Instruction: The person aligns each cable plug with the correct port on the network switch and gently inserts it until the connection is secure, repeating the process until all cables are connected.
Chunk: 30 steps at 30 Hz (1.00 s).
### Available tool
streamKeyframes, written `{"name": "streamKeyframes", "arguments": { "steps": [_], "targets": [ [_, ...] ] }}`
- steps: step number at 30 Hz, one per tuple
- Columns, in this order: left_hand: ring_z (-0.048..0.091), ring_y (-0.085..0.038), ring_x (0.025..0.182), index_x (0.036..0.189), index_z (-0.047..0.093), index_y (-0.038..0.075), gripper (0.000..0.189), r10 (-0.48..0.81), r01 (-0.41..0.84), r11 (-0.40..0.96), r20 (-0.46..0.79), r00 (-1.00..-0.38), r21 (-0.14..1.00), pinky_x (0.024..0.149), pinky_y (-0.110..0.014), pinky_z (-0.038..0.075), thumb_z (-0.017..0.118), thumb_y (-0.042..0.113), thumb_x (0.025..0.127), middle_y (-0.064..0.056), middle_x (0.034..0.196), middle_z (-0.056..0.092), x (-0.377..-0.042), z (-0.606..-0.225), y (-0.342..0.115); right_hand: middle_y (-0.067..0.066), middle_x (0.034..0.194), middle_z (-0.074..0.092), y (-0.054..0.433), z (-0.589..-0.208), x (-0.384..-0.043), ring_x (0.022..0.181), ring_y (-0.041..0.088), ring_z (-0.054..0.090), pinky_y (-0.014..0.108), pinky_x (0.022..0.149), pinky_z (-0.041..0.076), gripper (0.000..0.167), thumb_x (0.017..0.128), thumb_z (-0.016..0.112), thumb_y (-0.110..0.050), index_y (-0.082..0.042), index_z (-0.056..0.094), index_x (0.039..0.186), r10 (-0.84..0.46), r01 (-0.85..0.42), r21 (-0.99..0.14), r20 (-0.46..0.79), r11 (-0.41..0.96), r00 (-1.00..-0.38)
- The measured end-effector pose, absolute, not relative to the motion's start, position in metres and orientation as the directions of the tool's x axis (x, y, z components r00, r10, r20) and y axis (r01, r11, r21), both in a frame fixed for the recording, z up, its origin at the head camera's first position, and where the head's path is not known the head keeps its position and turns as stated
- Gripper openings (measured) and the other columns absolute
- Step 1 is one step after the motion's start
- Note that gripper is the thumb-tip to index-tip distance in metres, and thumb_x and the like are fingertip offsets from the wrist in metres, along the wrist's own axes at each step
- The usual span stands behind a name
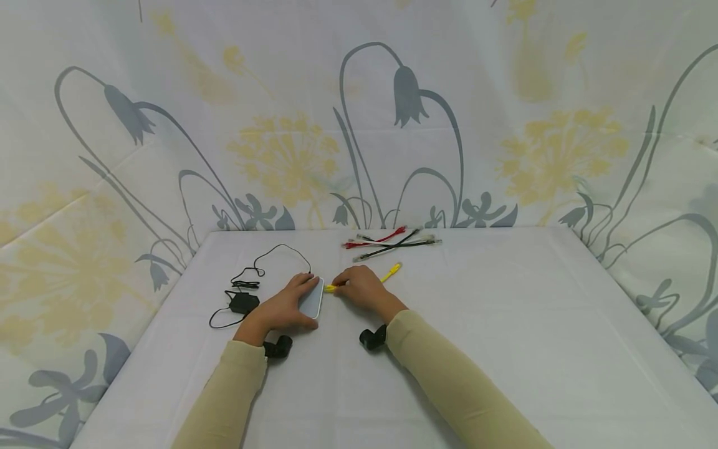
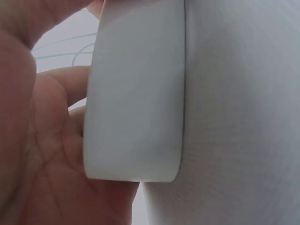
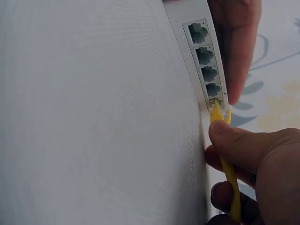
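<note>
A white network switch (image 1: 313, 302) lies on the white table, left of centre. My left hand (image 1: 285, 305) grips it across its two ends, thumb at the near end and fingers at the far end. In the left wrist view the smooth white casing (image 2: 136, 98) covers part of the palm. With thumb and fingers, my right hand (image 1: 363, 290) pinches a yellow Ethernet cable (image 1: 391, 272) just behind its plug. The right wrist view has that plug (image 3: 215, 114) right at the endmost port in the switch's row of several ports (image 3: 209, 73).
A black power adapter (image 1: 244, 303) lies left of the left hand, its thin black cord (image 1: 280, 246) looping to the switch's far end. Several short red, black and white Ethernet cables (image 1: 387, 244) lie crossed near the table's back edge. A floral curtain (image 1: 370, 156) hangs behind.
</note>
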<state>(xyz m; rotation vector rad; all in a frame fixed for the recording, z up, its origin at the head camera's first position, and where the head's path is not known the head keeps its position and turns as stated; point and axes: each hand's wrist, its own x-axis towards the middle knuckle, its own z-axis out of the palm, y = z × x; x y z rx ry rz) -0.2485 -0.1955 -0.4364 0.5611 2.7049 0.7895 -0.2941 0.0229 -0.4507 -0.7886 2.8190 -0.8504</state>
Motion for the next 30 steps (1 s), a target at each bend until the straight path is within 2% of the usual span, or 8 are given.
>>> {"name": "streamKeyframes", "arguments": {
  "steps": [22,30],
  "targets": [
    [0.023,-0.031,0.146,0.154,0.029,0.016,0.101,0.421,0.278,0.79,-0.155,-0.894,0.547,0.108,-0.05,0.035,0.082,0.033,0.07,-0.009,0.161,0.019,-0.2496,-0.4371,-0.1929,-0.002,0.113,0.072,0.0194,-0.4448,-0.2929,0.116,0.02,0.061,0.037,0.103,0.043,0.023,0.09,0.067,-0.022,-0.016,0.075,0.111,-0.488,-0.429,-0.526,0.029,0.734,-0.872],
    [0.019,-0.032,0.148,0.154,0.029,0.015,0.101,0.417,0.273,0.793,-0.159,-0.895,0.544,0.11,-0.051,0.034,0.082,0.033,0.07,-0.009,0.161,0.018,-0.2487,-0.4354,-0.1928,-0.002,0.113,0.072,0.0177,-0.4441,-0.2939,0.116,0.02,0.061,0.036,0.103,0.044,0.022,0.09,0.067,-0.022,-0.016,0.075,0.11,-0.48,-0.413,-0.543,0.02,0.731,-0.877]
  ]
}}
